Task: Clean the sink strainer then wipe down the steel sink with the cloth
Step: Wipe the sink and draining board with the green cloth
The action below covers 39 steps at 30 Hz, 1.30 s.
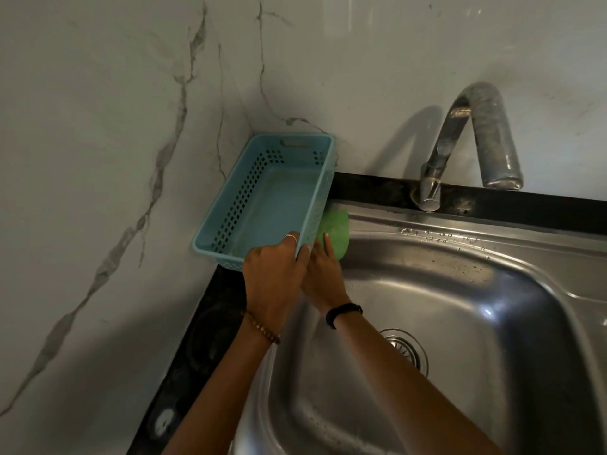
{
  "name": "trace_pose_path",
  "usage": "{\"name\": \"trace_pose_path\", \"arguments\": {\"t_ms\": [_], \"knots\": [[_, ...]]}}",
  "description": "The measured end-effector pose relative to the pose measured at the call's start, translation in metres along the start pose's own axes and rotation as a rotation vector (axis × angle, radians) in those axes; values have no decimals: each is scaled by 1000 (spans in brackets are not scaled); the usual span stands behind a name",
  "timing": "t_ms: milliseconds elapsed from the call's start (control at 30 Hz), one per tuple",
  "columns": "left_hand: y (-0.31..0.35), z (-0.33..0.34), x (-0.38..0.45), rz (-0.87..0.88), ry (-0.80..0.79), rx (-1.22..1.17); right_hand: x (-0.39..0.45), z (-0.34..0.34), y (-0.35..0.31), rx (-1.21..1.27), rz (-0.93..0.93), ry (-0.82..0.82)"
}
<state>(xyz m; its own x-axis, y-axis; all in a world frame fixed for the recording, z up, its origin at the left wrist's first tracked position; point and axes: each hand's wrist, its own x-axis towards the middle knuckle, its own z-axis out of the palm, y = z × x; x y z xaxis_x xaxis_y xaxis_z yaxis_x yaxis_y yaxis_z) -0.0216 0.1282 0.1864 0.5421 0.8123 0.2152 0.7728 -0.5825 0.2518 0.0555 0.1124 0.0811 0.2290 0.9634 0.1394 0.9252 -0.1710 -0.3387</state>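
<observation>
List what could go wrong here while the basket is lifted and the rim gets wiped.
1. The left hand grips only one corner of the blue basket, tilted; it might slip into the sink.
2. The right hand presses the green cloth beneath the basket, so the basket could drop on the fingers.

The sink (460, 290) is shiny grey steel with a deep bowl and a flat rim. Little wet spots and dark specks sit on its back rim. The strainer (405, 348) is a round metal ring with small holes, down in the bottom of the bowl, partly hidden behind an arm. The cloth (335, 229) is green, bunched up on the sink's back left corner.
</observation>
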Motion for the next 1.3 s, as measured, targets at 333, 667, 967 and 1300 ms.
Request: {"name": "trace_pose_path", "arguments": {"t_ms": [333,667,967,1300], "knots": [[3,6,-9,-54,23,18,-17,-22,74,-243,164,30],[46,33,-9,389,165,58,-109,-66,166,-251,476,78],[55,124,28,216,-356,-56,-111,-69,164,-78,806,181],[38,146,31,243,-367,-142,-38,-25,112,-93,296,75]]}}
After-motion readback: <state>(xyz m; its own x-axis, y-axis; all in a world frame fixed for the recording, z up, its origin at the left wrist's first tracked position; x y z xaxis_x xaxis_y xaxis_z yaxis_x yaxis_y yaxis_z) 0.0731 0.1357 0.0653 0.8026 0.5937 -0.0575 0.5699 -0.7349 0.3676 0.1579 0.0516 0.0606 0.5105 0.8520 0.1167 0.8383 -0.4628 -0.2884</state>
